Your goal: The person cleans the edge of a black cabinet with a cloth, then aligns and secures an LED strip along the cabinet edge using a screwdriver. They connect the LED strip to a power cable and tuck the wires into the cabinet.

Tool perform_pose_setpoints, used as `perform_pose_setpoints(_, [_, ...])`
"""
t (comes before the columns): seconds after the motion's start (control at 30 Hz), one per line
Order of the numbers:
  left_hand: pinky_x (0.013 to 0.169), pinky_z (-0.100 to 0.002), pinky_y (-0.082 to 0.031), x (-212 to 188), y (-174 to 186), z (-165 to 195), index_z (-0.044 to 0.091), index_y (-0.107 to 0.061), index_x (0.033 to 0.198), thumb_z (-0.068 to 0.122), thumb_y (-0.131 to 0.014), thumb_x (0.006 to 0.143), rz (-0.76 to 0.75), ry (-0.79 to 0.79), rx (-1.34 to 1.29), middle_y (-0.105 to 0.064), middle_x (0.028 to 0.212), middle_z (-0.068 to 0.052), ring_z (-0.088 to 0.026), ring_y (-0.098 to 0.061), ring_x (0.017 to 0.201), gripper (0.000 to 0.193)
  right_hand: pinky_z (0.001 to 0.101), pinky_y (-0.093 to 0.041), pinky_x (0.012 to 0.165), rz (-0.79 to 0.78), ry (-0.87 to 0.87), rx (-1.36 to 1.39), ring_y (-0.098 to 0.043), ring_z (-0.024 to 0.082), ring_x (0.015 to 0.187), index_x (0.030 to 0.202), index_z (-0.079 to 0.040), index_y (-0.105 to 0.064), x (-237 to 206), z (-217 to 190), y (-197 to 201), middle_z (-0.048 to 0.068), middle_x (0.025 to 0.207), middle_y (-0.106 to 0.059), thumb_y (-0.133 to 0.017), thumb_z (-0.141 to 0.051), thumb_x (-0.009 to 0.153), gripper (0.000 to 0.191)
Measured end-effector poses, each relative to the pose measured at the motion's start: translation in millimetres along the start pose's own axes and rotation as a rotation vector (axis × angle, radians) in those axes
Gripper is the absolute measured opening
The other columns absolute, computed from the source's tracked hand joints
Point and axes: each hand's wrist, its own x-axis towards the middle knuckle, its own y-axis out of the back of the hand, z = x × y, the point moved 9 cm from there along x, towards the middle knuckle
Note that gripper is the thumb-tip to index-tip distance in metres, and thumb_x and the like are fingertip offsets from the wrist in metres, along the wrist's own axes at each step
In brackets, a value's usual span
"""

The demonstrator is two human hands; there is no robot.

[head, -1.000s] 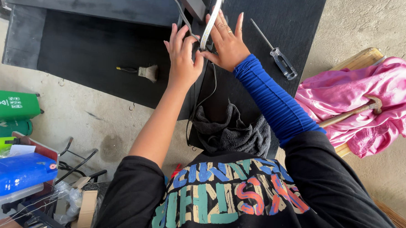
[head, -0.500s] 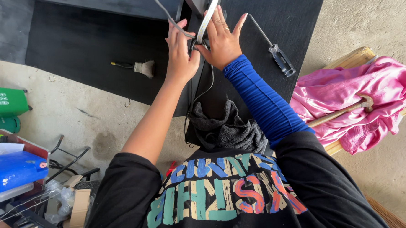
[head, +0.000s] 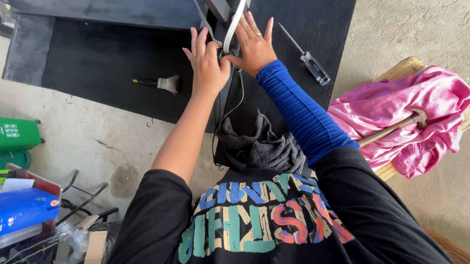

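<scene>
Both hands meet on the pale strip (head: 235, 22), a thin curved band at the black mat's (head: 110, 63) top centre; left hand (head: 206, 64) pinches its base, right hand (head: 253, 45) presses flat, fingers spread.

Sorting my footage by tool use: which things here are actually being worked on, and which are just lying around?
In hand: left hand and right hand on the pale strip and thin cable.

Lying about: screwdriver, small brush, grey rag, hammer on pink cloth.

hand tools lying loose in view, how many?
3: a small brush on the black panel, a screwdriver right of the hands, a hammer on the pink cloth. Left-side clutter may hide more.
</scene>
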Motion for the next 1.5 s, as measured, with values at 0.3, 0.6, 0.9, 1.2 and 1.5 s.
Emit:
perform_pose_setpoints(0.3, [0.111,-0.085,-0.014,2.8,1.3,-4.1,0.010,-0.064,0.102,0.013,-0.077,0.088,0.021,0.017,0.061,-0.042,0.151,-0.014,-0.043,-0.023,0.154,0.020,0.0545,-0.031,0.116,0.104,0.024,0.080,-0.044,0.038,0.142,0.152,-0.003,-0.045,-39.9,22.9,10.5,0.018,0.153,-0.048,-0.087,-0.033,0.082,0.086])
perform_pose_setpoints(0.6, [0.119,-0.079,-0.018,-9.1,-6.1,-11.9,0.012,-0.064,0.113,0.014,-0.077,0.095,0.010,0.044,0.006,-0.039,0.154,-0.011,-0.039,-0.027,0.154,0.022,0.0441,-0.045,0.087,-0.027,-0.058,0.089,-0.064,0.028,0.099,0.105,-0.009,-0.068,-51.9,30.3,-29.5,0.006,0.098,-0.066,-0.086,-0.040,0.084,0.042])
perform_pose_setpoints(0.9, [0.117,-0.079,-0.019,-12.6,-21.3,-28.0,0.012,-0.059,0.117,0.007,-0.073,0.092,-0.050,0.106,-0.124,-0.040,0.154,-0.012,-0.043,-0.027,0.154,0.029,0.0452,-0.045,0.082,0.009,-0.050,0.049,-0.067,0.031,0.097,0.134,-0.005,-0.054,-47.9,36.1,-31.5,0.011,0.115,-0.063,-0.088,-0.053,0.078,0.081])
perform_pose_setpoints(1.2, [0.118,-0.081,-0.016,-20.3,-28.4,-30.2,0.011,-0.057,0.119,0.005,-0.071,0.096,-0.072,0.090,-0.140,-0.039,0.155,-0.012,-0.044,-0.024,0.156,0.028,0.0440,-0.043,0.081,0.043,0.006,-0.189,-0.064,0.024,0.104,0.157,-0.009,-0.042,-56.0,22.9,-45.5,0.007,0.130,-0.055,-0.085,-0.051,0.083,0.096])
perform_pose_setpoints(1.5, [0.118,-0.083,-0.013,-22.0,-28.3,-25.3,0.011,-0.056,0.121,0.002,-0.069,0.097,-0.062,0.055,-0.137,-0.036,0.157,-0.012,-0.047,-0.020,0.157,0.029,0.0464,-0.042,0.079,0.095,-0.077,-0.305,-0.059,0.026,0.105,0.152,-0.002,-0.044,-52.8,9.1,-52.5,0.009,0.125,-0.055,-0.081,-0.049,0.080,0.093])
